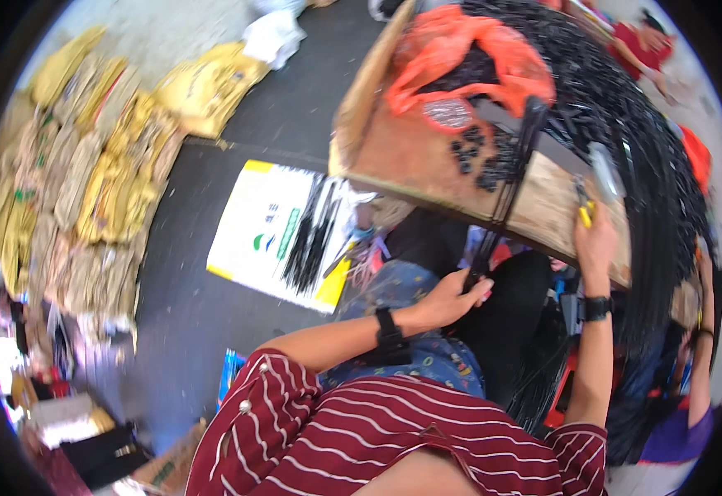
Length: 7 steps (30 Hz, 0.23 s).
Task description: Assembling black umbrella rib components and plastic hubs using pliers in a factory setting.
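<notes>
The left hand (452,299) has its fingers closed around a bundle of thin black strips (509,178) hanging off the wooden table (427,157); the right hand (594,240) grips yellow-handled cutters (586,207) (blades blurred) on the table's edge.

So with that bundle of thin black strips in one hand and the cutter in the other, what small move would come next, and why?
Probably bringing the right hand with its yellow-handled cutter across to the black strips. The left hand grips the bundle's lower end below the wooden board, and the strips lie stretched over its edge, apart from the tool.
</notes>
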{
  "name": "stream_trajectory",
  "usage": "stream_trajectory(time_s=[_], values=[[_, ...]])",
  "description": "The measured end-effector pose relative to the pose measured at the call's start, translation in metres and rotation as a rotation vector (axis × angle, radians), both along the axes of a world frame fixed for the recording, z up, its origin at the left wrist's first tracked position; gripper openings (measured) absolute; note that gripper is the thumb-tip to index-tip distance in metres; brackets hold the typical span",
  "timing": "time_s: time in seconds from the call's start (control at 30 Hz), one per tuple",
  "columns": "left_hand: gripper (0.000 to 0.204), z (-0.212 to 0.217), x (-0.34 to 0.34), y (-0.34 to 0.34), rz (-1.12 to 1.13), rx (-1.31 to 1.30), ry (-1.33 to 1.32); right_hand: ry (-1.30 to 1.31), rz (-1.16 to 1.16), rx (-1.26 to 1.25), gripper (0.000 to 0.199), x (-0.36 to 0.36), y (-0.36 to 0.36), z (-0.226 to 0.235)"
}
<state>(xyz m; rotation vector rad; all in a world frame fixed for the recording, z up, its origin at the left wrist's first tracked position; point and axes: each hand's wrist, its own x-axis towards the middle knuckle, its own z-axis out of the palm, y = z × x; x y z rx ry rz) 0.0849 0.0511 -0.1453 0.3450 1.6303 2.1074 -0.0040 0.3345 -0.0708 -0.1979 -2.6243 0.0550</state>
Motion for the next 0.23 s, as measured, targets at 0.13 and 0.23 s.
stream_trajectory(time_s=[0.13, 0.23], values=[[0.024, 0.070, -0.011, -0.043, 0.249, 0.103, 0.103, -0.071, -0.040, -0.009, 0.037, -0.006, -0.020, 0.001], [0.029, 0.104, -0.017, -0.122, 0.491, 0.111, 0.307, -0.029, 0.030, 0.009, 0.037, -0.003, -0.018, -0.003]])
